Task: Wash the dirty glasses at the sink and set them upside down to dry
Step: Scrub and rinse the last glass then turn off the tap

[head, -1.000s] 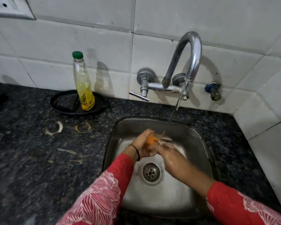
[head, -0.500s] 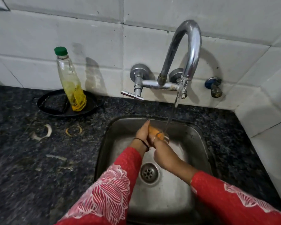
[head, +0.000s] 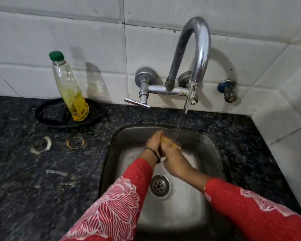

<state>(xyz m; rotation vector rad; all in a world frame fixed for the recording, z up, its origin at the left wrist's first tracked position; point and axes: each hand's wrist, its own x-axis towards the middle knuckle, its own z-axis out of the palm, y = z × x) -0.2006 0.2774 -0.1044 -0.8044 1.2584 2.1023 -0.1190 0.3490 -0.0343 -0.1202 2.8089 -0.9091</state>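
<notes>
Both hands, left (head: 155, 142) and right (head: 175, 158), fingers curled tight around the glass (head: 169, 143) under the tap (head: 195, 54) stream over the sink (head: 214, 153); best rotate it, grip firm, rinse inside fully.

Bright frontal light, shadows thrown on the tiles (head: 97, 49), blurred, bowed edges.
</notes>
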